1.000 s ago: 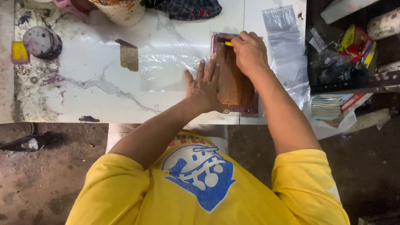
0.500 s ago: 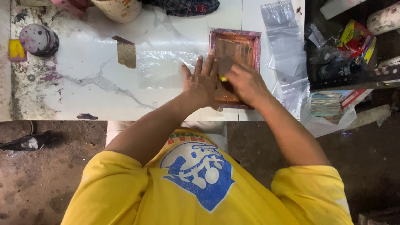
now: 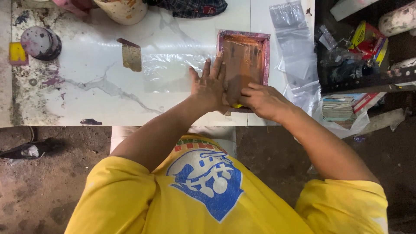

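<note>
- Screen-printing frame (image 3: 245, 58) — a small rectangular frame with a purple-stained rim and a mesh smeared brownish-orange — lies flat on the white marble-patterned table (image 3: 86, 99), near its front edge and towards the right end.
- Left hand (image 3: 211, 86) presses flat on the frame's left rim, fingers spread apart and pointing away from the person, palm partly on the table.
- Right hand (image 3: 263, 100) sits at the frame's near end with its fingers curled together over a small yellow tool (image 3: 236, 105); only a sliver of the tool shows, so how firmly it is gripped cannot be told.
- Just left of the frame a clear plastic sheet (image 3: 167, 71) lies flat on the table, touching or slipping under the frame's edge — which one cannot be told.
- Clear plastic bags (image 3: 294, 41) lie in a loose strip to the right of the frame, running off the table's right edge.
- Further left on the table: a flat brown scraper (image 3: 130, 56), a round ink-stained tin (image 3: 40, 42) and a yellow block (image 3: 17, 53) at the far-left edge; purple stains mark that end.
- At the table's far edge stand a stained cream bucket (image 3: 122, 9) and a dark checked cloth (image 3: 190, 8).
- To the right, a dark shelf (image 3: 368, 78) holds coloured packets, with a stack of papers (image 3: 338, 108) below it.
- Below the table is a bare, dirty concrete floor (image 3: 52, 190).
</note>
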